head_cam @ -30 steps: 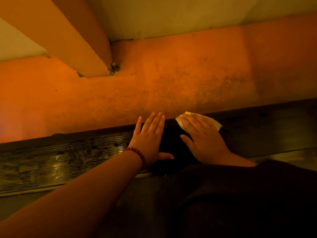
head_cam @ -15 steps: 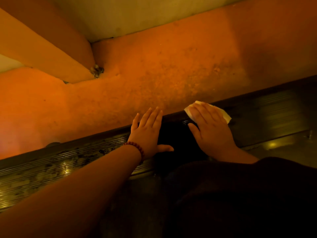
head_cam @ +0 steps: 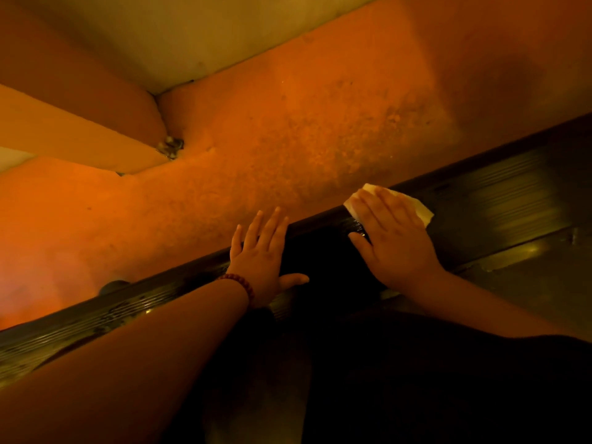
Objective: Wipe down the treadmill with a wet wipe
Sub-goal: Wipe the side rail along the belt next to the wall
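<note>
White wet wipe (head_cam: 422, 212) under flat right hand (head_cam: 395, 243) on treadmill rail (head_cam: 499, 190); left hand (head_cam: 262, 256) flat alongside.

L hand (head_cam: 262, 254) lies palm-down, fingers straight & close together, thumb stuck out to the right; bare L forearm (head_cam: 128, 363) runs up from bottom-left. R hand (head_cam: 395, 238) also flat, palm-down, fingers straight, slightly spread; R forearm (head_cam: 474, 299) comes in from lower right.

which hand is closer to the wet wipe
Right. The right hand presses flat on the wet wipe on the treadmill's side rail; the left hand rests on the rail apart from it, to its left.
</note>
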`<state>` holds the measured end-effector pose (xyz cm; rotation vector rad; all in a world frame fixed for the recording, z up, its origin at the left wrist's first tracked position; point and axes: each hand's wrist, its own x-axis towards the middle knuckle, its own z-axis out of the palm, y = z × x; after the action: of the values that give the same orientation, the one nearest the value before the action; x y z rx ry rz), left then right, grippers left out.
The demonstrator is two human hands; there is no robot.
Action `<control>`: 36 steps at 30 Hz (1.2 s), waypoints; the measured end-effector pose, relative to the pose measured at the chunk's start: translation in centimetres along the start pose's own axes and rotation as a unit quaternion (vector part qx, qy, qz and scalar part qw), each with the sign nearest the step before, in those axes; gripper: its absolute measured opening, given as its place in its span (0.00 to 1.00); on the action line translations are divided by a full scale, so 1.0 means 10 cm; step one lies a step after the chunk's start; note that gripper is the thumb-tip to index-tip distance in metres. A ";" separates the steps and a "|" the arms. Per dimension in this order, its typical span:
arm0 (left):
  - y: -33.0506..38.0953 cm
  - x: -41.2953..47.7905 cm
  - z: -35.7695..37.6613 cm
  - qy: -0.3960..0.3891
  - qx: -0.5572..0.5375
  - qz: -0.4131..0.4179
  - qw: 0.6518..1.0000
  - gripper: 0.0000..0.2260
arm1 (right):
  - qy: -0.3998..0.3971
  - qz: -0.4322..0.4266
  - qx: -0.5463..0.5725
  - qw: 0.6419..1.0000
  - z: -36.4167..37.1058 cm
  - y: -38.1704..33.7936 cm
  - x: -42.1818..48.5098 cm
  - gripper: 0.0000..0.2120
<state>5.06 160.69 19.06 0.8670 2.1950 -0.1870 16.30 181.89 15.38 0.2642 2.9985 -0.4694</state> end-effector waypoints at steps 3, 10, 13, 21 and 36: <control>0.02 0.01 -0.02 -0.013 0.001 -0.005 1.000 0.47 | -0.001 -0.044 0.003 0.999 0.04 -0.16 0.08 0.27; -0.03 0.03 -0.01 -0.021 -0.014 0.013 1.000 0.54 | 0.011 0.011 -0.012 1.000 -0.07 0.15 0.05 0.25; -0.04 0.03 0.00 -0.017 -0.004 0.022 1.000 0.53 | 0.024 0.065 -0.024 0.997 -0.13 0.24 0.05 0.24; -0.04 0.04 0.00 -0.033 -0.004 0.029 0.999 0.60 | -0.014 0.024 -0.013 1.000 -0.09 0.12 0.01 0.26; 1.02 0.81 -0.68 0.095 -0.064 0.259 0.959 0.25 | -0.092 0.162 0.003 0.983 -0.34 0.57 -0.05 0.38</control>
<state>3.59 175.34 19.51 1.3935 2.0384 0.3018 17.62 188.16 16.99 0.6571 2.7033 -0.4407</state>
